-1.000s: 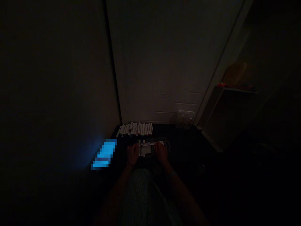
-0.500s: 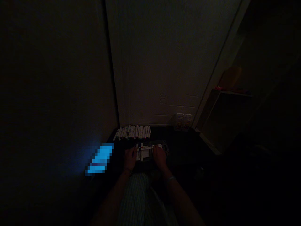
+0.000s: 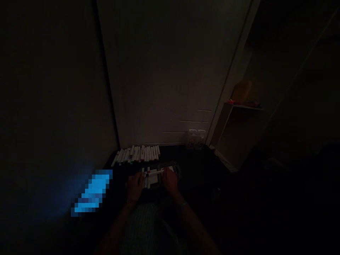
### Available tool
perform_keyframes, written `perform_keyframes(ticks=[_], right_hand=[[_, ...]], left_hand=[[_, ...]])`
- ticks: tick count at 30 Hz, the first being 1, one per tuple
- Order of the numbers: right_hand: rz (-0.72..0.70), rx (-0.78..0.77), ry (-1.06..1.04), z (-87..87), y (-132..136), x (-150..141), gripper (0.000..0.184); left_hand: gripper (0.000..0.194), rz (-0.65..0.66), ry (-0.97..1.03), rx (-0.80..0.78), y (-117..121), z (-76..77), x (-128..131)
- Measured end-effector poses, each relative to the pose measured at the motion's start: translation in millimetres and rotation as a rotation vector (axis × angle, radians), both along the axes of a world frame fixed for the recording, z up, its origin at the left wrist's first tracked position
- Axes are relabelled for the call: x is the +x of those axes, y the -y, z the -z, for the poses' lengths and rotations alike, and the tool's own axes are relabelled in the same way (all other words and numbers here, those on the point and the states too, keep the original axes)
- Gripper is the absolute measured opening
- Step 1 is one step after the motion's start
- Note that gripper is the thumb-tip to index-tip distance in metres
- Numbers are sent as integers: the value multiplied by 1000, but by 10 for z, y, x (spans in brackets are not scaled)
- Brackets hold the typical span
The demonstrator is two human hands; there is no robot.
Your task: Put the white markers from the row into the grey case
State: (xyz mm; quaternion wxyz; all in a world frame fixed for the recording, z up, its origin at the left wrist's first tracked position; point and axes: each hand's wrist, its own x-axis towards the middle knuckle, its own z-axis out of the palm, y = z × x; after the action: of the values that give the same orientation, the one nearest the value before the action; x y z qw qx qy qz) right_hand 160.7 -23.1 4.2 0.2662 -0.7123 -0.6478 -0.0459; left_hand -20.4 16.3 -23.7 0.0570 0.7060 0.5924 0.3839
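In dim light, my right hand (image 3: pixel 170 180) is closed round the right end of a white marker (image 3: pixel 156 173), which lies nearly level above an open clear case (image 3: pixel 176 170). My left hand (image 3: pixel 135 185) has its fingers curled at the left side of the case, close to the marker's other end; whether it grips that end is too dark to see. Beneath the held marker, a few upright white markers (image 3: pixel 146 182) lie side by side in the left part of the case. A pale insert (image 3: pixel 153 179) shows beside them.
A row of several white markers (image 3: pixel 138 154) lies at the back left of the dark table (image 3: pixel 196 164). Two clear cases (image 3: pixel 196 139) stand against the wall. A bright blue pixelated patch (image 3: pixel 92 193) glows at the left. To the right stands a box-like shelf (image 3: pixel 239 132).
The view has turned to the right, so everything sits further left in the picture. Both hands keep their places at the case, and the held marker slants slightly more.
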Motion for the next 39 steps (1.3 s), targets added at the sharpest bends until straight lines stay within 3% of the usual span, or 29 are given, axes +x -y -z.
perform_keyframes(ticks=[3,11,17,24,39], right_hand=[[-4,-14,-22,-24,7,-3,30],[-216,159,-53,-74,43,-27,27],[-234,187,-72,-44,34,-24,26],[-180,230,-292,-5,19,11,30],[-250,263,-448,38,-19,31,31]], left_hand=[[32,3,20,-15,-3,11,-3],[28,27,12,-41,1,11,5],[34,2,50,-58,-21,17,-26],[38,12,129,-42,-29,26,-39],[41,11,175,-29,-88,98,-54]])
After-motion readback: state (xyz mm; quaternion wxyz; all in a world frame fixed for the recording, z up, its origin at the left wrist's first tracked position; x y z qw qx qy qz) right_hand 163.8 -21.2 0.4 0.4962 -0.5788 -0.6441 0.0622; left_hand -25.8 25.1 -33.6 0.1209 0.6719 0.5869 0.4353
